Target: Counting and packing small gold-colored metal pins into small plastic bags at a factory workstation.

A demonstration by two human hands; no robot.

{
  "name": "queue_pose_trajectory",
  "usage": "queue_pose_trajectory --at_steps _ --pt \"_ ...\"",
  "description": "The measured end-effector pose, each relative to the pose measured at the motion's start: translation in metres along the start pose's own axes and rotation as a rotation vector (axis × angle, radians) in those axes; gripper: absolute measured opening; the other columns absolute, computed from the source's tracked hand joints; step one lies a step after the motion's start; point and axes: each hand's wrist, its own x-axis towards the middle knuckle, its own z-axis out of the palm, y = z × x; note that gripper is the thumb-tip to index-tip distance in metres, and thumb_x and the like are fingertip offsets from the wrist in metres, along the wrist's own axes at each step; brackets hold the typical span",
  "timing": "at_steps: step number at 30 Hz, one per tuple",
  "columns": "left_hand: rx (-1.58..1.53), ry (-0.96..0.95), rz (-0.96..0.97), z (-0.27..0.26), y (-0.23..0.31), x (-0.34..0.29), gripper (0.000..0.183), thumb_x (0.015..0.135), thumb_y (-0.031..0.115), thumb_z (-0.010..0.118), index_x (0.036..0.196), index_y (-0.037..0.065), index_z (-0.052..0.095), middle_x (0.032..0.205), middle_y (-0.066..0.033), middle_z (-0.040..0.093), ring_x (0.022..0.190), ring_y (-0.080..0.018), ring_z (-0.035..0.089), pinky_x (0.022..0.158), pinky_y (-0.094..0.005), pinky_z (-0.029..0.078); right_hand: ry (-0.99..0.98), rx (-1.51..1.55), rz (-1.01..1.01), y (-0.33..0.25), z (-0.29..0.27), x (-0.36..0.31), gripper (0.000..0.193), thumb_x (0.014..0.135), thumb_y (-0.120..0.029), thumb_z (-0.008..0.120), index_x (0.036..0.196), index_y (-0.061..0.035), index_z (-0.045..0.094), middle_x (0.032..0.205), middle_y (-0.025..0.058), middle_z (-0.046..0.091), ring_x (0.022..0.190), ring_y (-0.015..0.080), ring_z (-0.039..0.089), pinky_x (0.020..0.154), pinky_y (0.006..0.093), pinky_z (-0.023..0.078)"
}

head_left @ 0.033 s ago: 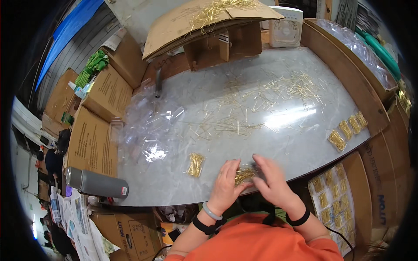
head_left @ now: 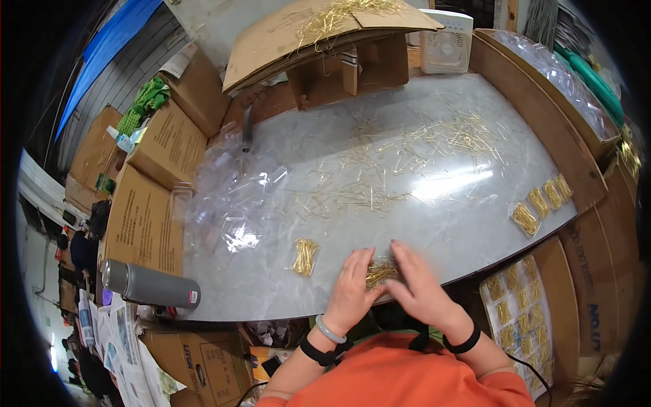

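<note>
Near the front edge of the table lies a bundle of thin gold wire hooks [head_left: 382,273], between my two hands. My left hand [head_left: 350,288] is curled against the bundle's left side, fingers together and thumb along its near side. Over the right end is my right hand [head_left: 426,290], slightly blurred, with thumb and forefinger apart. A packed clear bag of gold hooks [head_left: 305,257] lies to the left. Loose gold hooks [head_left: 468,139] are scattered over the far and middle table. Along the right edge, several filled bags of hooks [head_left: 525,219] stand in a row.
Empty clear plastic bags [head_left: 237,197] are heaped at the table's left, near a grey bottle [head_left: 152,285] lying on its side. Cardboard boxes [head_left: 152,224] line the left; a cardboard shelf [head_left: 319,74] and a white fan [head_left: 445,44] stand behind. Below right, a box holds filled bags [head_left: 519,305].
My right hand has shifted slightly left, closer over the bundle of hooks. My left hand has hardly moved.
</note>
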Motion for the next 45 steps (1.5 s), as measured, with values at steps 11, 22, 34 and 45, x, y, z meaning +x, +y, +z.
queue_pose_trajectory --at_steps 11,22,34,45 --pt "-0.098 0.034 0.004 -0.002 0.0 -0.001 0.096 0.073 0.012 0.087 0.152 -0.001 0.035 0.14 -0.0232 0.054 0.13 -0.0422 0.051 0.109 -0.0472 0.045 -0.136 -0.307 -0.22 0.009 0.003 0.014 0.042 0.087 -0.007 0.071 0.127 -0.0011 0.058 0.124 0.0163 0.06 0.116 0.0366 0.057 0.098 0.0447 0.047" --pt "0.202 -0.044 -0.042 -0.018 0.009 0.009 0.064 0.077 0.021 0.086 0.133 0.003 0.06 0.129 -0.0165 0.059 0.116 -0.0399 0.058 0.096 -0.0475 0.049 -0.071 -0.233 -0.196 0.008 -0.01 0.004 0.038 0.083 -0.005 0.075 0.117 -0.0036 0.058 0.126 0.0164 0.06 0.119 0.0379 0.058 0.1 0.0464 0.049" --pt "0.045 -0.089 -0.143 -0.037 0.012 0.005 0.031 0.085 0.007 0.076 0.113 0.001 0.065 0.111 -0.0168 0.06 0.091 -0.0364 0.064 0.08 -0.0414 0.053 -0.081 -0.126 -0.172 0.023 -0.008 0.002 0.053 0.084 -0.001 0.074 0.131 -0.0018 0.051 0.135 0.0195 0.056 0.121 0.0405 0.058 0.1 0.0454 0.051" --pt "-0.156 0.0 -0.059 -0.027 0.024 0.014 0.03 0.088 -0.002 0.068 0.118 0.0 0.063 0.115 -0.0193 0.061 0.1 -0.0384 0.066 0.081 -0.04 0.055 -0.174 -0.301 -0.25 0.021 -0.01 0.006 0.057 0.086 -0.007 0.073 0.137 0.0003 0.05 0.138 0.0199 0.055 0.126 0.0397 0.056 0.106 0.0452 0.049"
